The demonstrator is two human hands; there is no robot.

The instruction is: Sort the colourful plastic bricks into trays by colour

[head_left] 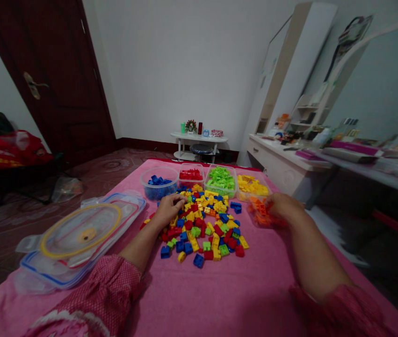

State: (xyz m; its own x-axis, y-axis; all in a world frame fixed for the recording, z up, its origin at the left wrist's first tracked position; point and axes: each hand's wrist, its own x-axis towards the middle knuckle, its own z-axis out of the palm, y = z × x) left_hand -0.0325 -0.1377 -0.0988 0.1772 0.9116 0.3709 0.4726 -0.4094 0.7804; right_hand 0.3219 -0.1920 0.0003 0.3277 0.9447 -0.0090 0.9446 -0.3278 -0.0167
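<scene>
A mixed pile of toy building bricks (202, 222) in blue, red, yellow, green and orange lies on the pink cloth. At the pile's left edge rests my left hand (170, 207), its fingers curled together toward the bricks; anything between them is hidden. My right hand (281, 208) is at the clear container of orange bricks (260, 213), with fingers pointing down at it. Motion smears those fingers, so their grip is unclear. Behind the pile stand containers of blue bricks (159, 181), red bricks (191, 175), green bricks (221, 180) and yellow bricks (252, 185).
Clear lids with coloured seals (79, 234) are stacked at the table's left. A dressing table (286, 154) with bottles and boxes stands to the right. Against the far wall is a low white table (199, 138). A red bag (12, 150) sits at the far left.
</scene>
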